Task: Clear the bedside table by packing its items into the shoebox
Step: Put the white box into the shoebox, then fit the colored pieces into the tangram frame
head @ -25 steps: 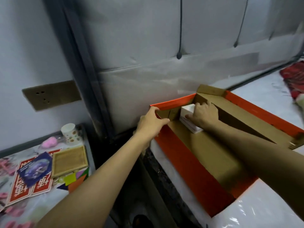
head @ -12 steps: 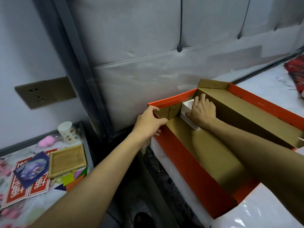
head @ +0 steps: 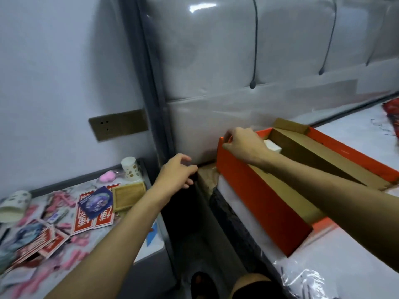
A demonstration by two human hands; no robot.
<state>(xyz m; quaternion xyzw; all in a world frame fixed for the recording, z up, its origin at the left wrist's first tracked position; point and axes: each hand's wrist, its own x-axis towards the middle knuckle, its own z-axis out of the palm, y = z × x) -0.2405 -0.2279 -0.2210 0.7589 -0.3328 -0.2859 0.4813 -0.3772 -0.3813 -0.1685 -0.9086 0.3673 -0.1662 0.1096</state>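
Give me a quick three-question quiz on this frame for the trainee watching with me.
1. True or false: the white box lies inside the shoebox.
2. Multiple choice: what does the right hand grip? A) the shoebox's rim at its near corner; B) the white box; C) the other arm's wrist.
3. Fill in: the left hand, fingers loosely curled in the air beside the bed, holds ____.

Key: 1 true; 2 A; 3 nothing.
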